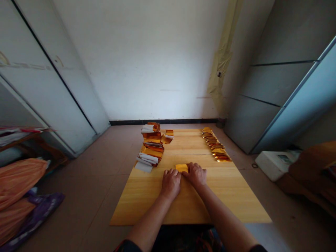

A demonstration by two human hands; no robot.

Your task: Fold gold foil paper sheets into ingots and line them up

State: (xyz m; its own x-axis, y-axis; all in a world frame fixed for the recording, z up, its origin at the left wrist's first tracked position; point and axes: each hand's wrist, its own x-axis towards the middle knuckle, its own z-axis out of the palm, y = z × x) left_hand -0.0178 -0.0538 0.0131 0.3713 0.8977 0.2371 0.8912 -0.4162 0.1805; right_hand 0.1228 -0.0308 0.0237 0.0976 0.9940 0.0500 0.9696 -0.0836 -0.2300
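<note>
A small sheet of gold foil paper (181,168) lies on the wooden tabletop between my hands. My left hand (171,182) rests at its lower left corner, fingers curled and thumb close to the near edge. Over the right end of the sheet is my right hand (196,174), its fingers bent down and its thumb pressed at the near edge. My hands cover part of the sheet, so any fold beneath them is hidden.
Stacks of gold foil paper (152,150) with white backs stand at the table's left. Folded gold foil pieces (214,143) line the right edge. The wooden table (147,196) stands before a white wall. A white box (275,162) sits on the floor at right.
</note>
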